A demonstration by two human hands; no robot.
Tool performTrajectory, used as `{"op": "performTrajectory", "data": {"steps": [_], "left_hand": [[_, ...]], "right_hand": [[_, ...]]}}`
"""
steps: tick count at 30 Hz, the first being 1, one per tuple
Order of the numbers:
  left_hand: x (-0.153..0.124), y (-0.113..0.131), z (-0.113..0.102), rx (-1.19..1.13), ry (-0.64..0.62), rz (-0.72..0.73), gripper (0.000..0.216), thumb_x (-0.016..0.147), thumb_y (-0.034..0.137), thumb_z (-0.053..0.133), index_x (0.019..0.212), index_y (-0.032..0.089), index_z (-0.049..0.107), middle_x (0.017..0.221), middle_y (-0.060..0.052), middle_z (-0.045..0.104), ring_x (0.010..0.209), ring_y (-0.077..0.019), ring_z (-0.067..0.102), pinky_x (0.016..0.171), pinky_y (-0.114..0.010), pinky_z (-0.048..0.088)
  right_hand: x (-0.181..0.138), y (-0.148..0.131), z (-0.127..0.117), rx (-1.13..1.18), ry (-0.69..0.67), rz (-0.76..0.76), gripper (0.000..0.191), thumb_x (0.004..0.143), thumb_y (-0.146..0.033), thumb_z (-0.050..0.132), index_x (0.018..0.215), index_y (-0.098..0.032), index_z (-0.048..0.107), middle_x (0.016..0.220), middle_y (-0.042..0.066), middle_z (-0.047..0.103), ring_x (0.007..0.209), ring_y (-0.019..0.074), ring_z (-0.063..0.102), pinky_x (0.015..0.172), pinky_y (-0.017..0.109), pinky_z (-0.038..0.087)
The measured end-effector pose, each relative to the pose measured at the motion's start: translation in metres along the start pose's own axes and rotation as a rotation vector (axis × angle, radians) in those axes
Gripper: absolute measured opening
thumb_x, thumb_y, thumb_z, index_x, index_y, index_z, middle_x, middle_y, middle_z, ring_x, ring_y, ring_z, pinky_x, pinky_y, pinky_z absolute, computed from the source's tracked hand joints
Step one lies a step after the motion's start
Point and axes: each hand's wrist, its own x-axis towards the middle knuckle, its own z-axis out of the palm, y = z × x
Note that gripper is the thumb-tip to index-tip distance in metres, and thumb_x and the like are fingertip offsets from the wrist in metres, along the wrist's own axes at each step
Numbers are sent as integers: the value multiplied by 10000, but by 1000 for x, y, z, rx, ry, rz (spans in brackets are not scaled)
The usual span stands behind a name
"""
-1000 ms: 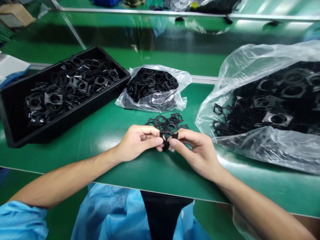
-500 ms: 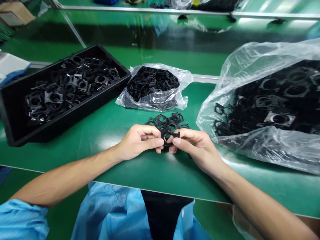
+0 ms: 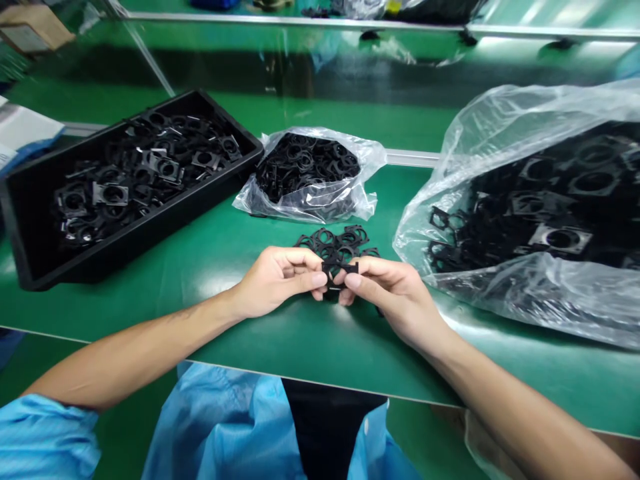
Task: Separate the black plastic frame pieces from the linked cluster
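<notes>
My left hand [image 3: 277, 280] and my right hand [image 3: 393, 293] meet over the green table, both pinching one small black plastic part [image 3: 336, 275] between thumbs and fingers. Just behind the hands lies a small heap of black ring-shaped parts [image 3: 337, 241]. The fingers cover most of the held part.
A black tray [image 3: 30, 267] of black and metal square pieces sits at the left. A small clear bag of black rings [image 3: 310, 175] lies behind the heap. A large clear bag of square frames [image 3: 540, 200] fills the right. The table's front edge [image 3: 320, 380] runs near my blue-clad lap.
The held part has been turned slightly between the fingertips, and both hands have shifted a little upward. Everything else is unchanged.
</notes>
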Motion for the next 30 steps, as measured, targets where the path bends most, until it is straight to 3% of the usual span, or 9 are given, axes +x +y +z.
{"op": "performTrajectory", "data": {"steps": [4,11,19,30], "left_hand": [[-2,-1,-1,-30,-51,-12,320,768,408,833,769,115,706,654,-44,713,606,-146,685,613,-246,563],[0,-5,0,-92,12,42,286,756,365,850,839,123,722,787,-44,751,651,-136,704,649,-241,579],[-1,-1,0,-51,9,-31,259,745,335,852,787,115,724,649,-36,730,588,-137,692,601,-225,563],[-4,0,-1,22,-114,-71,198,716,246,826,750,111,686,605,-7,677,538,-91,625,538,-168,498]], "right_hand": [[0,0,0,-27,-5,-14,360,870,-512,716,745,-174,712,663,22,684,663,151,638,690,280,556],[1,1,1,-44,-13,-22,359,880,-494,708,722,-173,685,670,22,681,662,143,633,679,268,545],[0,3,4,24,60,-41,276,779,-429,818,858,-189,706,756,7,692,661,133,635,653,262,530],[1,2,6,81,-48,108,298,761,-404,804,708,-165,634,660,-11,615,607,103,540,589,226,436]]}}
